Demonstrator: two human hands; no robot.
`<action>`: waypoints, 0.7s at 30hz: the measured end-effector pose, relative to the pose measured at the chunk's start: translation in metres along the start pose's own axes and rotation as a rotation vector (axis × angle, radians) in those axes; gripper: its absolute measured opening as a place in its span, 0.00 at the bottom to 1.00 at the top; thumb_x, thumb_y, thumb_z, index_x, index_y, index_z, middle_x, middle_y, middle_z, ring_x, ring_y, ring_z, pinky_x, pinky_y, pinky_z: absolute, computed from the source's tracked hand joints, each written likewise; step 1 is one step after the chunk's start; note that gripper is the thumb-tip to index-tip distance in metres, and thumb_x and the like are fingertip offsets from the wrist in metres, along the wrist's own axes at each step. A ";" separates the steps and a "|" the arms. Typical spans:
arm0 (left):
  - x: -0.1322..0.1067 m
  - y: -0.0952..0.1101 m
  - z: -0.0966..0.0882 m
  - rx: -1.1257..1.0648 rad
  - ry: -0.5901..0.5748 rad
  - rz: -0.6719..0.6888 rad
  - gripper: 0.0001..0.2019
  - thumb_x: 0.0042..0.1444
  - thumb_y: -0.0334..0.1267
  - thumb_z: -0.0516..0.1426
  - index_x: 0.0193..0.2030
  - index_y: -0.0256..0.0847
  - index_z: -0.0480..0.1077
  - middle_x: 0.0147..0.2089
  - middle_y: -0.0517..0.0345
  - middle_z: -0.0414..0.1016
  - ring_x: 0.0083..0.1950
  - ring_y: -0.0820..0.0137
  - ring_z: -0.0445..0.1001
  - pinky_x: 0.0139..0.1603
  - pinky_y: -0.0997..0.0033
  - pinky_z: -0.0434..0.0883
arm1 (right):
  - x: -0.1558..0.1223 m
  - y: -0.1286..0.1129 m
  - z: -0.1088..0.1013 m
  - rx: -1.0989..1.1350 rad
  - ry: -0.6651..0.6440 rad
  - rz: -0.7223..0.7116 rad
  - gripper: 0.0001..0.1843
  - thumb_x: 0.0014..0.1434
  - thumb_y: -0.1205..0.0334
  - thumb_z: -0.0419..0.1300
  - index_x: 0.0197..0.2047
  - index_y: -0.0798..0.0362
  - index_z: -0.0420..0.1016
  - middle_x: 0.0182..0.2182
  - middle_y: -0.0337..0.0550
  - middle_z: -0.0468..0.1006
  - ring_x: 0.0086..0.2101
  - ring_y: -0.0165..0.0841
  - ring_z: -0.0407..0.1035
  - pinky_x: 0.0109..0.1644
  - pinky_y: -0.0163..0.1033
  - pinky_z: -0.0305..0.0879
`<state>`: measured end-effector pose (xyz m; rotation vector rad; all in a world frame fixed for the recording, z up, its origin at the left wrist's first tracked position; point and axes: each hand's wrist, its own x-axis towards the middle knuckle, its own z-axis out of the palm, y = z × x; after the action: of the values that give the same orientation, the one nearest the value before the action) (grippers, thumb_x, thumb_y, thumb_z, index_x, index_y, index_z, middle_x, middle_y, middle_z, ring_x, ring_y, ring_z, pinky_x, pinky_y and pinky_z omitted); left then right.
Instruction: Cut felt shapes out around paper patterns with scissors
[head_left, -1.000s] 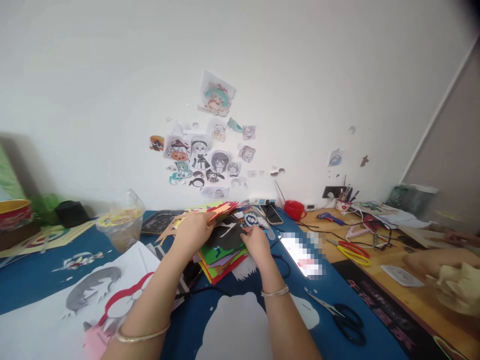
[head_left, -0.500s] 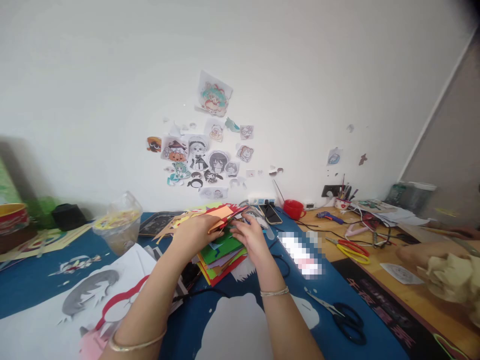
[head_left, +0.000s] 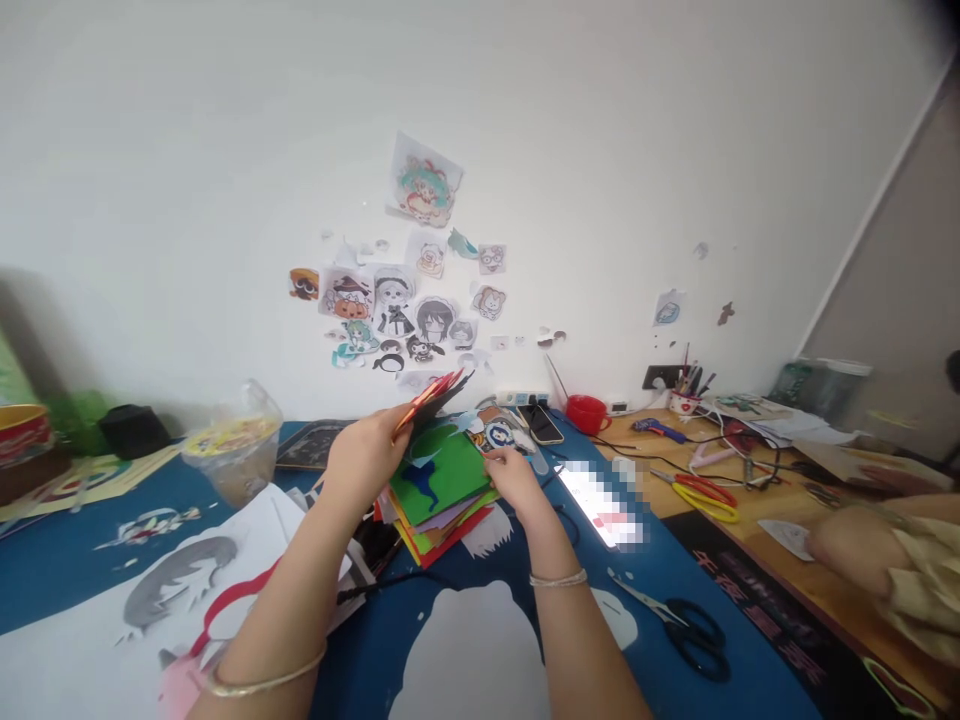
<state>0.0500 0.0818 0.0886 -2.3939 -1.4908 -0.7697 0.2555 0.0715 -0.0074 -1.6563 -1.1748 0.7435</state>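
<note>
My left hand (head_left: 367,450) is closed on a bunch of coloured paper sheets (head_left: 433,398), red and orange with a dark one among them, tilted up off the pile. Below it lies a stack of coloured paper (head_left: 439,545) with a green sheet (head_left: 459,470) on top. A dark blue paper cutout (head_left: 420,487) rests on the green sheet. My right hand (head_left: 514,478) pinches the right edge of the green sheet with thumb and fingers. Just beyond this hand are printed character cutouts (head_left: 499,435).
Scissors (head_left: 679,625) lie open at the right, near a lit phone (head_left: 600,505). A white paper shape (head_left: 472,660) is in front. A plastic cup (head_left: 236,450) stands left, a red mug (head_left: 587,413) at the back. Another person's arm (head_left: 862,550) rests at far right.
My left hand has lifted the red and orange sheets up and left, baring the green sheet and blue cutout. My right hand has moved slightly down to the green sheet's edge.
</note>
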 end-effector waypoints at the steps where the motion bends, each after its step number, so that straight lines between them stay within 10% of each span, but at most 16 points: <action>1: 0.000 0.000 -0.001 -0.005 0.006 -0.005 0.18 0.58 0.39 0.44 0.49 0.46 0.69 0.43 0.55 0.78 0.40 0.62 0.75 0.32 0.71 0.62 | -0.001 0.000 0.000 -0.051 -0.016 -0.009 0.12 0.61 0.60 0.56 0.45 0.57 0.69 0.41 0.45 0.74 0.38 0.34 0.71 0.41 0.44 0.69; 11: -0.001 -0.009 -0.007 -0.052 0.084 -0.136 0.16 0.57 0.42 0.43 0.41 0.43 0.70 0.36 0.52 0.78 0.36 0.61 0.74 0.30 0.72 0.61 | -0.008 -0.004 -0.003 -0.392 -0.020 0.008 0.13 0.62 0.59 0.55 0.47 0.56 0.69 0.44 0.45 0.72 0.40 0.34 0.70 0.43 0.45 0.69; 21: 0.003 -0.002 0.004 -0.068 -0.115 0.022 0.17 0.55 0.42 0.45 0.44 0.44 0.71 0.36 0.53 0.78 0.36 0.62 0.75 0.30 0.73 0.62 | -0.016 -0.014 -0.003 -0.489 0.130 -0.104 0.11 0.50 0.62 0.59 0.38 0.58 0.72 0.36 0.50 0.75 0.35 0.40 0.71 0.34 0.37 0.61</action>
<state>0.0501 0.0866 0.0864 -2.5399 -1.5004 -0.6991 0.2470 0.0574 0.0062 -1.9857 -1.4116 0.2857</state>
